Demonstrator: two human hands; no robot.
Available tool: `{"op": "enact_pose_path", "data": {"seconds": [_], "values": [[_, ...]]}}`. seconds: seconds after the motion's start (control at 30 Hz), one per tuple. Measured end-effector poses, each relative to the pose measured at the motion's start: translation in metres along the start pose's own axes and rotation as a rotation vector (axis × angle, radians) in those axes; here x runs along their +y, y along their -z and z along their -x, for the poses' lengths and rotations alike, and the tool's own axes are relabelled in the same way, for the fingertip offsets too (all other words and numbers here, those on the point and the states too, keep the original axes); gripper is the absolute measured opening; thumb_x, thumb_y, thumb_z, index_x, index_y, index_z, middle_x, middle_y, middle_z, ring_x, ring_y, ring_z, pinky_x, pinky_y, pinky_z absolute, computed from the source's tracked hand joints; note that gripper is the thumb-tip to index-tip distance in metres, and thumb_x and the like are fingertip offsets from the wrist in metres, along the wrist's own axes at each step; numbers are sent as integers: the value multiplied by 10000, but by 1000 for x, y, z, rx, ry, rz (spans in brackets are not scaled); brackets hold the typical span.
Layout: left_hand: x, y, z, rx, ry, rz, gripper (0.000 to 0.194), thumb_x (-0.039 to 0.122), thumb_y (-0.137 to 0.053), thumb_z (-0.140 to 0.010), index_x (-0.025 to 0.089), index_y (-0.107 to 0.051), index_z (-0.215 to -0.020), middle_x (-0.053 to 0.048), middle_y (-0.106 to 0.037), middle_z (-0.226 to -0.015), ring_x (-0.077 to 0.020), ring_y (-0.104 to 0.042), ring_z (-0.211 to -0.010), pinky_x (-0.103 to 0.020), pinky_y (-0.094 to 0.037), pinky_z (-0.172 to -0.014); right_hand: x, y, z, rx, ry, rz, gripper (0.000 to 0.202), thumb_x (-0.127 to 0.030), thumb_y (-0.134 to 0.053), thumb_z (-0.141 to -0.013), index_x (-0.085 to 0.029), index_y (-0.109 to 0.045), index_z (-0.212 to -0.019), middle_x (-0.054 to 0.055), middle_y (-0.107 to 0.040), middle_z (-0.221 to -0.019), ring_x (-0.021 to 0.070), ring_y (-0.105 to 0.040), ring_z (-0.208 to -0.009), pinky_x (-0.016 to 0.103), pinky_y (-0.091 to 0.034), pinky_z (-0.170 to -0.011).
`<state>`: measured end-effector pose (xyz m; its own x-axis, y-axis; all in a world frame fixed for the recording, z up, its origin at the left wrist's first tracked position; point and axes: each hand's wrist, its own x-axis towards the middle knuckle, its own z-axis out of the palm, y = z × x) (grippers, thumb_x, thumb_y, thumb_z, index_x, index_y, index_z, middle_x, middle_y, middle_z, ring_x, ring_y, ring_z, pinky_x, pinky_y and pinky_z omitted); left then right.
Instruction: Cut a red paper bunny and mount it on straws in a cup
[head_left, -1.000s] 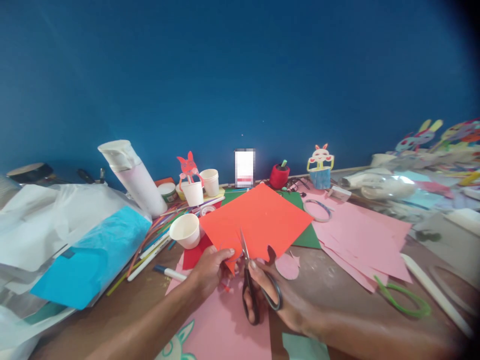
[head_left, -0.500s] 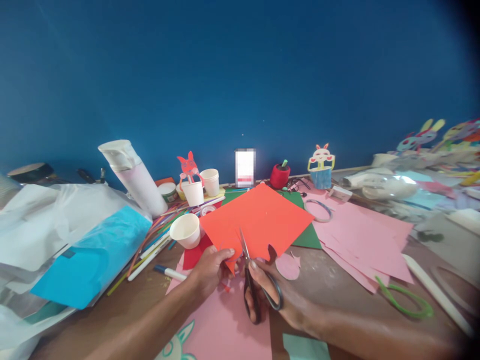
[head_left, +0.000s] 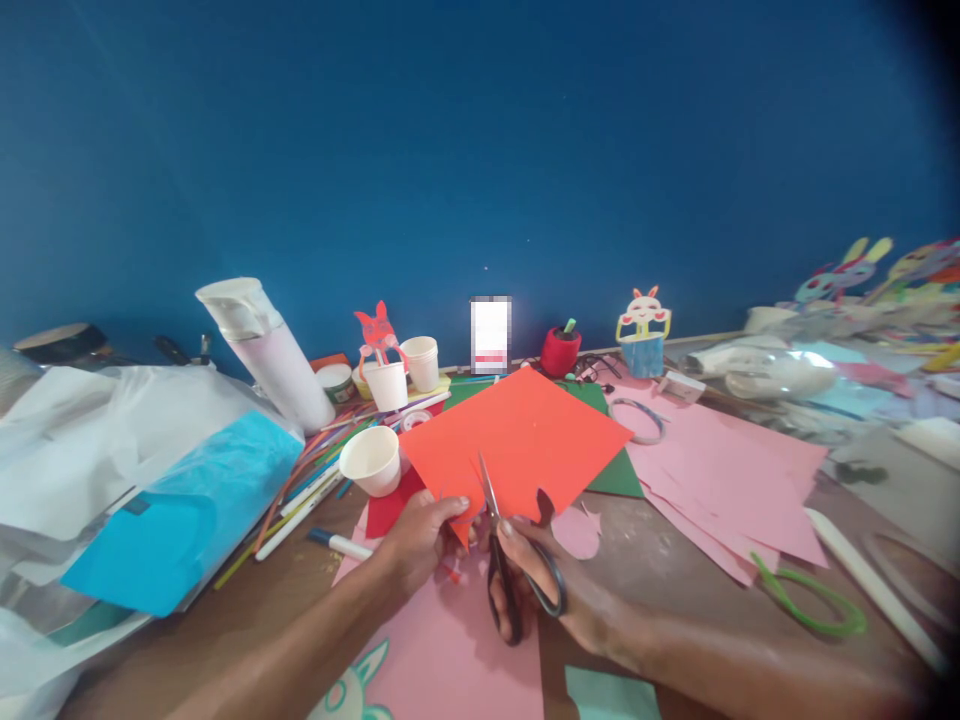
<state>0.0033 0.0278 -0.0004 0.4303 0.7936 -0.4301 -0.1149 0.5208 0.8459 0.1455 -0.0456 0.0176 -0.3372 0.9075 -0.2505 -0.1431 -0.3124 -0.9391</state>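
Observation:
An orange-red sheet of paper (head_left: 525, 430) is held up over the table, its lower edge cut unevenly. My left hand (head_left: 424, 535) pinches the lower left part of this sheet between thumb and fingers. Black-handled scissors (head_left: 504, 580) are in my right hand (head_left: 536, 575), fingers through the loops. Their blades point up and lie against the orange-red sheet, just right of my left thumb. Beneath both hands lies a pink sheet (head_left: 465, 650) with a green-outlined drawing at its lower left.
A white paper cup (head_left: 370, 461) and a blue-capped marker (head_left: 341, 544) stand and lie left of the sheet. Pink sheets (head_left: 727, 470) spread at right, near a green ring (head_left: 817, 605). A white bottle (head_left: 266, 350) and blue packet (head_left: 187, 515) are at left.
The orange-red sheet has shifted very slightly to the right at its right corner. Both hands and the scissors look almost unchanged.

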Motion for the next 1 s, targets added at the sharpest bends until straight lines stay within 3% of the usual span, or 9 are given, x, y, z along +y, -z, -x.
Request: {"op": "enact_pose_path", "data": {"seconds": [0.2,0.43,1.0], "values": [[-3,4,-1,-17,9,-9,191,267,-539,-708,104,-563,-611,-24,-544,-453,-105,-440,-328,-217,-365,-303,1,3,0,-5,14,38,540,-554,-317,-857,-106,-542,-657,21,-541,-488,96,-513,-406,203,-371,-422],[-6,7,-4,-29,-35,48,146,212,-546,-716,95,-579,-634,-31,-564,-504,-106,-531,-438,-173,-396,-368,8,7,-1,-23,12,45,544,-547,-290,-869,-109,-544,-669,15,-533,-474,90,-488,-386,200,-353,-407],[-7,6,-5,-3,-42,30,134,216,-546,-710,99,-580,-655,-18,-557,-505,-101,-515,-416,-172,-369,-344,6,7,0,-15,6,68,547,-550,-285,-868,-124,-505,-604,3,-517,-465,86,-483,-389,205,-355,-429]]}}
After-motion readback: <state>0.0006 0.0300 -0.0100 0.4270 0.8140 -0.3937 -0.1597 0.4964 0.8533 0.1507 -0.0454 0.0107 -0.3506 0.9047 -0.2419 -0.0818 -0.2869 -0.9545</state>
